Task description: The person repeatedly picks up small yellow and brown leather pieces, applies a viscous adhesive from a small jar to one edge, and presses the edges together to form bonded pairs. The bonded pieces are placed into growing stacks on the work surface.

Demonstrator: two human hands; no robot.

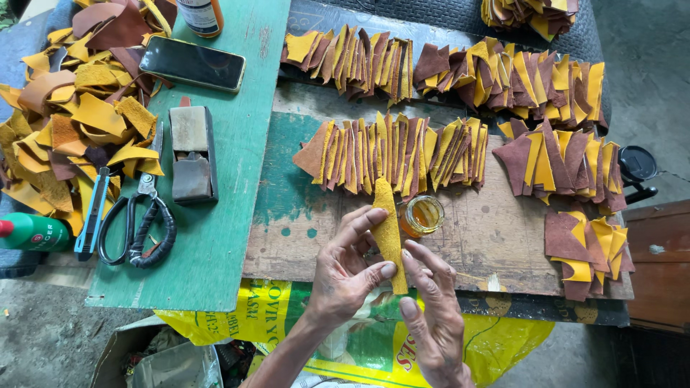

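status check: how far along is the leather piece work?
Done, apparently: rows of brown-and-yellow pieces fanned out on the board. In hand: the left hand and right hand hold one yellow strip upright beside the open glue jar. Left: a loose scrap heap at the far left, seemingly unsorted.

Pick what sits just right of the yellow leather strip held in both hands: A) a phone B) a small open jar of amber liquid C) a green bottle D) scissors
B: the small open jar of amber liquid stands on the wooden board beside the yellow leather strip that the left hand and right hand pinch.
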